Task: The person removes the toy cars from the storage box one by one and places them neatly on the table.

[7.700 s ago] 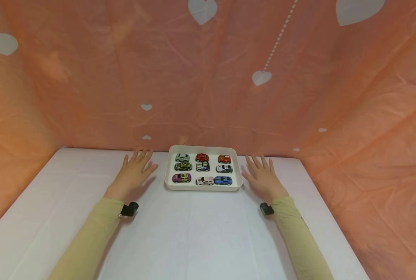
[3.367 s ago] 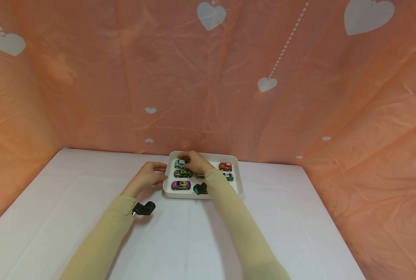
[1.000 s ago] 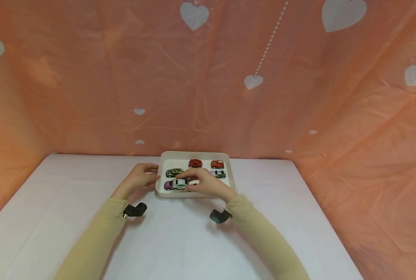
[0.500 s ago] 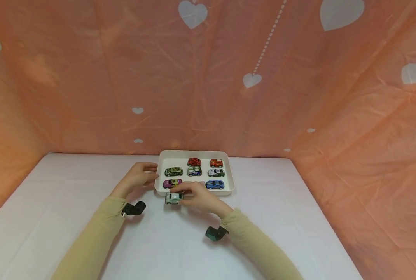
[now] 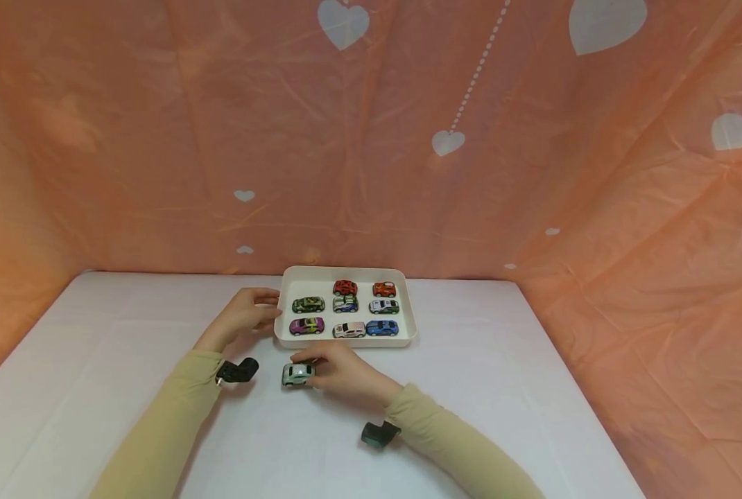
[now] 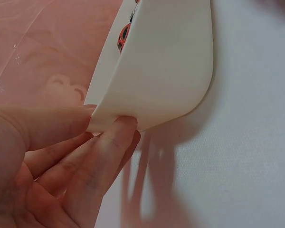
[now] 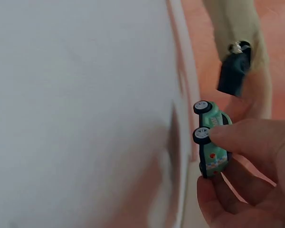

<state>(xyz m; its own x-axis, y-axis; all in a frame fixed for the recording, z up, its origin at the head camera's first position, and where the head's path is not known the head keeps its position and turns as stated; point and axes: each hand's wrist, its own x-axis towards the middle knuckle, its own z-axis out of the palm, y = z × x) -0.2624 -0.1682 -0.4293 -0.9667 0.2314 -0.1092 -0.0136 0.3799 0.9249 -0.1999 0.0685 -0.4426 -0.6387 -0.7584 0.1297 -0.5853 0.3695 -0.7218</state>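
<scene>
Fingers of the right hand (image 5: 346, 374) pinch a pale green toy car (image 5: 297, 375) in the head view, just beyond the near side of a white tray (image 5: 346, 344), over the white tablecloth (image 5: 502, 388). The car's long axis runs left to right; one end points left, the other right toward the palm. Which end is the bonnet cannot be told here, nor whether the wheels touch the cloth. At the tray's left side, the left hand (image 5: 238, 319) grips the wall. Eight toy cars lie inside, also lengthwise left to right: a red-and-black car (image 5: 345, 287) and an orange-red car (image 5: 384, 290) at the far side; a camouflage car (image 5: 308, 304), a green-white-blue car (image 5: 346, 303) and a white-and-green car (image 5: 384, 306) in the middle; a purple-and-yellow car (image 5: 306, 326), a white car (image 5: 349, 330) and a blue car (image 5: 382, 328) nearest.

From the left wrist, the left fingers take the tray's rim and outer wall between them near a rounded corner.

From the right wrist, thumb and fingertips grasp the pale green toy car by its sides. Two wheels (image 7: 201, 134) show, and the end with red spots faces this camera.
</scene>
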